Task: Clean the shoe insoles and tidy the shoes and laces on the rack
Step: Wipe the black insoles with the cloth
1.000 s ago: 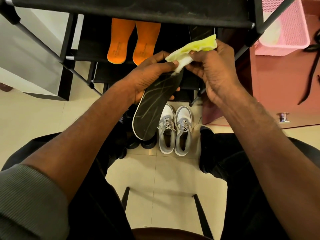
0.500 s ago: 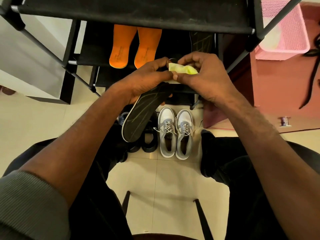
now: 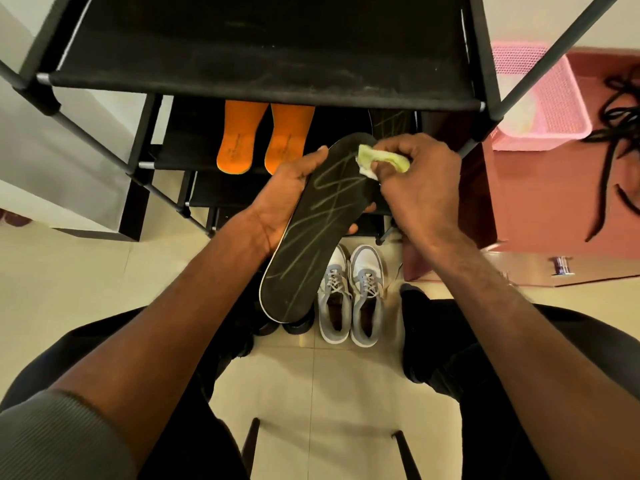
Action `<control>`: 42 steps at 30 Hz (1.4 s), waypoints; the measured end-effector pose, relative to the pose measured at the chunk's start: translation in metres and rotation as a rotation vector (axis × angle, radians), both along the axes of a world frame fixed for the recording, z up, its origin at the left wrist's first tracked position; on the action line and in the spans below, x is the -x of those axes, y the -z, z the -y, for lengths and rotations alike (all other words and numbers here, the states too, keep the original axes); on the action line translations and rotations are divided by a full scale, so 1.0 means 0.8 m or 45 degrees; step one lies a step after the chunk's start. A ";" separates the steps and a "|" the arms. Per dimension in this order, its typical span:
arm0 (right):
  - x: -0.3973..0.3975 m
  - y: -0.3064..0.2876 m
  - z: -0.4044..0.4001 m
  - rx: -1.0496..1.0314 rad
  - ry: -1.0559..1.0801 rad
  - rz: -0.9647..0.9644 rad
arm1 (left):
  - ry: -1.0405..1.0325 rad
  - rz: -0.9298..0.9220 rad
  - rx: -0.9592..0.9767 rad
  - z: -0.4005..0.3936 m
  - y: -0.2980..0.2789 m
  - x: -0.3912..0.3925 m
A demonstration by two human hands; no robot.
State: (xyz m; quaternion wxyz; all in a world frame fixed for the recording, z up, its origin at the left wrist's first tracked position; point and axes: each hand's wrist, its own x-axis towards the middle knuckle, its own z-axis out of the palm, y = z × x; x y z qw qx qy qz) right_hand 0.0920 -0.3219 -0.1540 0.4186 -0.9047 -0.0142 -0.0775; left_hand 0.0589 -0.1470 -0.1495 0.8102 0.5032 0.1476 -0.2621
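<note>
The black rack (image 3: 263,46) fills the top, two orange insoles (image 3: 265,140) on a lower shelf. Grey shoes (image 3: 349,296) sit on the floor beneath. The left hand (image 3: 284,199) grips a black insole (image 3: 311,230) from under. The right hand (image 3: 419,181) pinches a yellow cloth (image 3: 381,159), seemingly touching the insole's top end.

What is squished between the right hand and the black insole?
A yellow-green cloth, pinched by the right hand and pressed on the black insole near its top end, in the head view.
</note>
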 end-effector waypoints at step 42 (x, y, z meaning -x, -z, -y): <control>0.026 0.004 -0.023 -0.101 -0.339 0.234 | -0.112 -0.044 0.307 0.016 -0.011 0.007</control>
